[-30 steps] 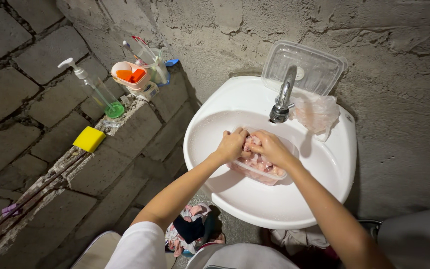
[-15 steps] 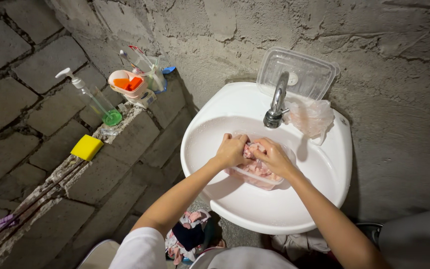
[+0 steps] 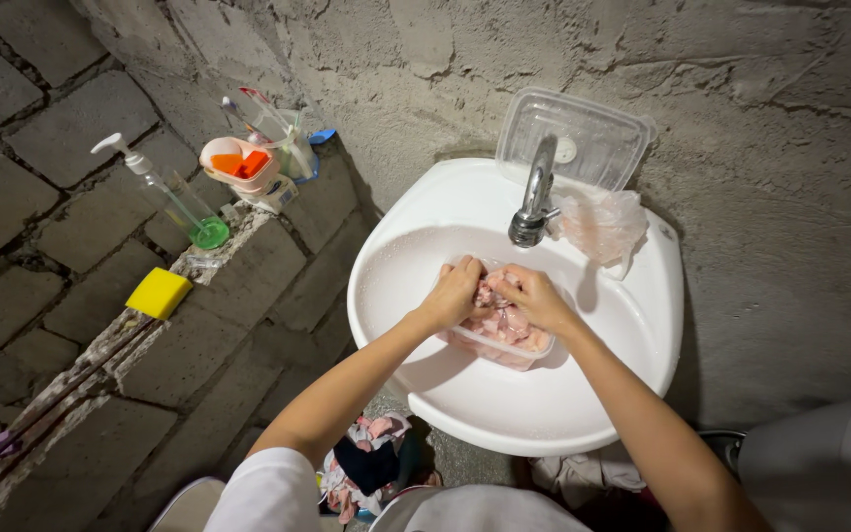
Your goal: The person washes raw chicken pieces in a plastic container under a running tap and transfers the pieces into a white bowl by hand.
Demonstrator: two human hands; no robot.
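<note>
A clear plastic container (image 3: 504, 347) full of pink raw meat pieces (image 3: 504, 322) sits in the basin of a white sink (image 3: 544, 414). My left hand (image 3: 455, 293) and my right hand (image 3: 534, 296) are both pressed into the meat, fingers curled around pieces of it. A chrome tap (image 3: 536, 202) stands just behind my hands; no water shows at its spout.
A clear lid (image 3: 575, 138) leans on the rough wall behind the tap, with a crumpled plastic bag (image 3: 605, 225) on the sink rim. On the left ledge stand a pump bottle (image 3: 171, 199), a yellow sponge (image 3: 158, 293) and cups of toothbrushes (image 3: 270, 148). Clothes (image 3: 371, 458) lie below.
My hands keep working the meat in the container, fingers shifting slightly. The view has drifted a little, so the sink sits slightly further left in the frame.
</note>
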